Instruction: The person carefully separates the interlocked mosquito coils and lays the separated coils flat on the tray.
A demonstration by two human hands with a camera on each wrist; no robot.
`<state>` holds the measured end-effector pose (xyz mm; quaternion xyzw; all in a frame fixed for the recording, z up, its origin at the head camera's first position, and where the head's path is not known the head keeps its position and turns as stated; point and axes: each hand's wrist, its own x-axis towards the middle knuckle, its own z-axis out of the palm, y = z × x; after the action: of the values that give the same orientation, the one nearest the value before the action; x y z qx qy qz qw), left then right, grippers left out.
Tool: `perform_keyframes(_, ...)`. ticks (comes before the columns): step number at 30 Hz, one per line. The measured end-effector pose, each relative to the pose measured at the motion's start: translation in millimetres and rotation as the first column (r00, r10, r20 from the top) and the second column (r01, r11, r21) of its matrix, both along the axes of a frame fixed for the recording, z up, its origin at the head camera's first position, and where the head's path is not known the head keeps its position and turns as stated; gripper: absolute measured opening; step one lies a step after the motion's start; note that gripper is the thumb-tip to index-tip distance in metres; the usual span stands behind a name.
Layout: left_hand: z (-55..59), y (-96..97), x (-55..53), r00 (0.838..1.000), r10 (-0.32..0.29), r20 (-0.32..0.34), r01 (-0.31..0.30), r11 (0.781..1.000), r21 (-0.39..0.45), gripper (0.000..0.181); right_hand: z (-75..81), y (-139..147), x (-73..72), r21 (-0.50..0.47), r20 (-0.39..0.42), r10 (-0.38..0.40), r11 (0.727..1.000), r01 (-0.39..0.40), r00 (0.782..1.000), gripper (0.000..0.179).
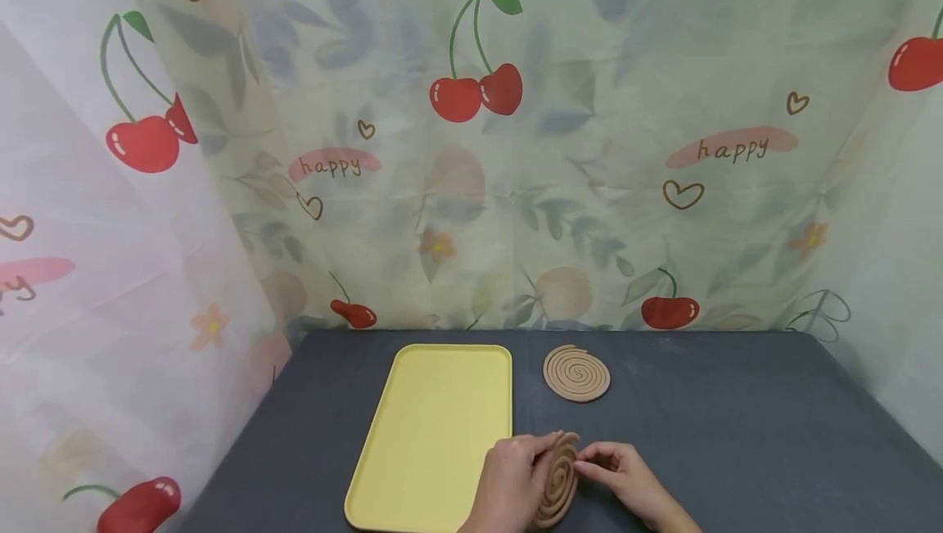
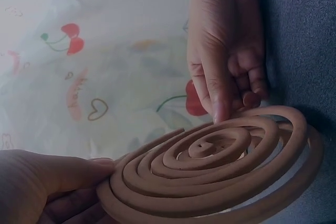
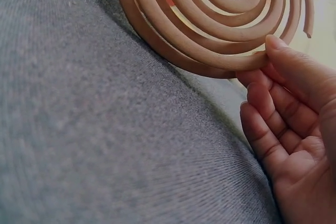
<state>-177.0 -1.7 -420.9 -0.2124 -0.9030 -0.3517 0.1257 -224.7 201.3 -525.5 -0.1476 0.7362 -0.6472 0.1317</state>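
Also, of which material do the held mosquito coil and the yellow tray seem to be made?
The mosquito coil looks like pressed, dried powder or paste: matte, even brown strands without shine. The yellow tray is probably moulded plastic: smooth, evenly coloured, with rounded corners and raised rim, though painted metal remains possible.

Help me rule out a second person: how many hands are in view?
2: the left hand grips the tilted coil at its left; the right hand pinches its right edge. No others show.
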Motion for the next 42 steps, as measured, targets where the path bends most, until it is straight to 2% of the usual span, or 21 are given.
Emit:
perform_keyframes(9, 0.1, -6.1, -3.1, 0.998, -0.014, 0.065, 0.007, 0.995, 0.1, 0.021, -0.1, 4.6, 0.6, -0.062, 0.0, 0.039, 0.997, -0.039, 0.999, 0.008)
perform_keyframes(19, -4.0, -16.0, -12.3, 0.98, 0.006, 0.198, -0.036, 0.988, 0.152, 0.019, -1.1, 10.5, 2.5, -0.151, 0.012, 0.163, 0.976, -0.159, 0.987, 0.017)
perform_keyframes(25, -7.1, -20.9, -18.5, 0.975, 0.03, 0.219, -0.071, 0.981, 0.182, 0.017, -3.9, 12.6, 1.2, -0.191, -0.002, 0.208, 0.96, -0.204, 0.978, 0.023)
perform_keyframes(34, -10.7, -27.0, -23.7, 0.976, 0.046, 0.214, -0.082, 0.983, 0.165, 0.015, -2.8, 14.7, 0.8, -0.191, 0.033, 0.178, 0.967, -0.169, 0.983, 0.022)
perform_keyframes(42, -6.1, -32.0, -25.5, 0.961, 0.032, 0.275, -0.075, 0.986, 0.148, 0.014, -0.1, 13.2, 3.4, -0.273, 0.025, 0.164, 0.95, -0.151, 0.986, 0.022)
